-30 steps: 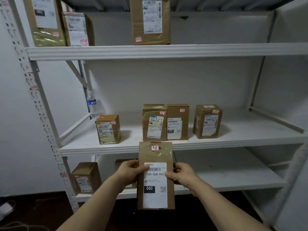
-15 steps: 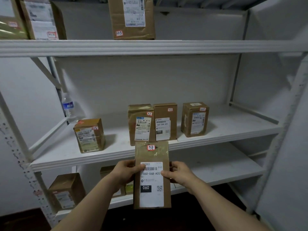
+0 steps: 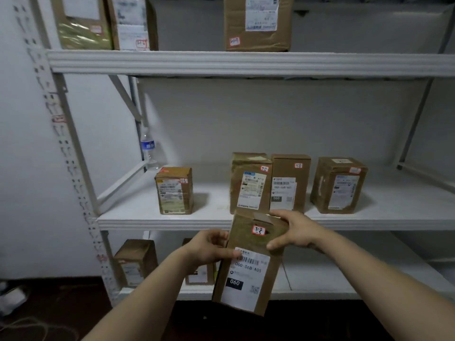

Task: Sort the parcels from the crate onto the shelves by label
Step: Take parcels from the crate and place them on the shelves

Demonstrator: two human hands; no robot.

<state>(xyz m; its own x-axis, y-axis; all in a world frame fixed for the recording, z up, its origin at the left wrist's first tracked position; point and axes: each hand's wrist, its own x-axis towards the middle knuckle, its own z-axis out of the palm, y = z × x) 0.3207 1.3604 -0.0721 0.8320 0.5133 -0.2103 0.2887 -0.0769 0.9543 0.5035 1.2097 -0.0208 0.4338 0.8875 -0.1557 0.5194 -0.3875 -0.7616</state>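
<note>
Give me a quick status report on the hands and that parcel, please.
Left hand grips parcel at left edge, right hand at top. Parcel tilted, in front of middle shelf. Four boxes stand on it.

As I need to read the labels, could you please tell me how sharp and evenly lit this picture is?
Head view: dim, floor nearly black; wide-angle distortion tilts the left upright; on held parcel, 3-2-5 sticker reads sharply; top-shelf labels blur, with glare on the taped parcel.
</note>
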